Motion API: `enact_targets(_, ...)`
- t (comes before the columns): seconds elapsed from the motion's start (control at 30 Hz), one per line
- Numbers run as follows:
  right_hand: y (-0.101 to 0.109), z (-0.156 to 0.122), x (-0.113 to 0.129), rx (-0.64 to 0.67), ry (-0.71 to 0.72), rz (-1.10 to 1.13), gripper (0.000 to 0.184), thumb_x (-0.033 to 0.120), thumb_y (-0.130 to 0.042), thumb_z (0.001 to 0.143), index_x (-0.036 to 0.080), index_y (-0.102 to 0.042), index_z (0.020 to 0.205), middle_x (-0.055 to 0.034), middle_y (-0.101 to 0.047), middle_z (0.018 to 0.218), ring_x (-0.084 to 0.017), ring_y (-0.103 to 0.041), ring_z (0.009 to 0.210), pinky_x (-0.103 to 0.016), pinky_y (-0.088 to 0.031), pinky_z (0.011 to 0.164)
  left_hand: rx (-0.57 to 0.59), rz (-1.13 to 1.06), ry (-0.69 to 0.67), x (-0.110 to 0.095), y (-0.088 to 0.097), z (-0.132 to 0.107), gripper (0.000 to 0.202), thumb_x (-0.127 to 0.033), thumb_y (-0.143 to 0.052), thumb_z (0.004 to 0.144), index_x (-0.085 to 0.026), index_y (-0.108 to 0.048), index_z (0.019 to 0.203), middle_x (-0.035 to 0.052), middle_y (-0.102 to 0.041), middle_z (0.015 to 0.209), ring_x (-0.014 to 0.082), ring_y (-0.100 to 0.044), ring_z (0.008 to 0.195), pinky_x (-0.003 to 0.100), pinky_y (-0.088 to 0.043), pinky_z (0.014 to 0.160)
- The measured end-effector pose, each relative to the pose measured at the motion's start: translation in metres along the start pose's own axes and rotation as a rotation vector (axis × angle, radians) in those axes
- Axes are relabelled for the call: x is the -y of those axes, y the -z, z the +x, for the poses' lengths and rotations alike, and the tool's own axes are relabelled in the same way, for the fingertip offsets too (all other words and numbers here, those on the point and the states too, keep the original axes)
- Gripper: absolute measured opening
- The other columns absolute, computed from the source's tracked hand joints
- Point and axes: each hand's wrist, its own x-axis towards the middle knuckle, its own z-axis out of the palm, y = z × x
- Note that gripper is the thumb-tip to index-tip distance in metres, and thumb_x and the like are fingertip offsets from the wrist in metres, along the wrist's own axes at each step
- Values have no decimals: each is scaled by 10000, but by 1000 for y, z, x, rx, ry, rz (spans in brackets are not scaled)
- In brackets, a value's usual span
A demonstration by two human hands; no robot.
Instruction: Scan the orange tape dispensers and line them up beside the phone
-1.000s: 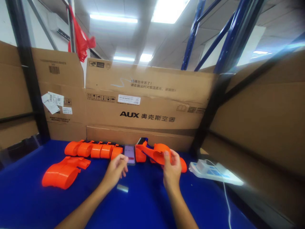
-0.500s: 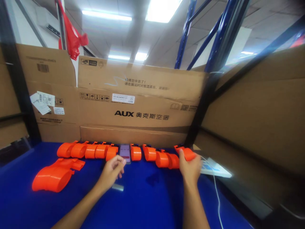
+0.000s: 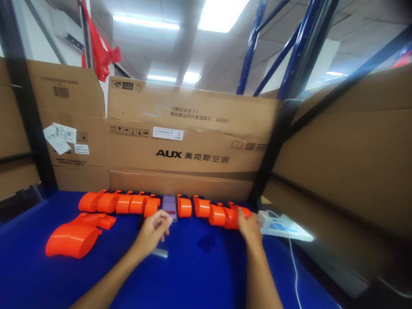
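My right hand (image 3: 251,228) is wrapped round an orange drum-shaped plastic piece (image 3: 243,212) at the right end of a row, with the thumb on its near side. This piece sits close against the orange piece (image 3: 231,219) on its left; my fingers hide part of it. My left hand (image 3: 156,228) hovers over the blue table, fingers curled and thumb against the forefinger, with nothing visible in them. Just beyond it lies a phone (image 3: 169,206) with its screen lit. Under the left wrist is a small clear strip (image 3: 160,252).
Several similar orange pieces (image 3: 108,203) line the back of the blue table (image 3: 193,279). Two joined orange pieces (image 3: 72,238) lie at the left. A white power strip (image 3: 286,229) with a cable (image 3: 293,262) is at the right. Behind stands a cardboard wall (image 3: 135,156) between dark posts.
My right hand has moved left and slightly down with the orange piece, bringing it up against the end of the row. The left hand has barely moved.
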Motion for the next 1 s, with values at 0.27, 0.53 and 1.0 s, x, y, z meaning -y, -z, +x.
enact_targets(0.27,15,-23,11,-43,-81,-57,710,685,-323,896,262,-379,1463,-222,-357,1403,-400,-632,1074,-557,-467,900,3,78,-24,-2,-1,-3,327,-522,-620,863,-197,-620,896,-29,-589,598,108,-505,485,198,-365,461)
enact_targets(0.53,20,-34,25,-399,288,208,471,480,-478,864,153,-627,1168,-146,-513,1048,-322,-560,957,-465,-452,860,-26,570,-256,-32,25,-21,252,-458,-583,903,-247,-688,992,58,-726,904,233,-666,838,335,-487,745)
enact_targets(1.0,9,-68,55,-464,757,377,255,330,-494,863,156,-667,931,-87,-575,892,-238,-584,828,-368,-473,776,-43,1580,-405,-8,191,-73,329,-513,-528,920,-256,-733,902,82,-755,868,297,-669,860,439,-438,872)
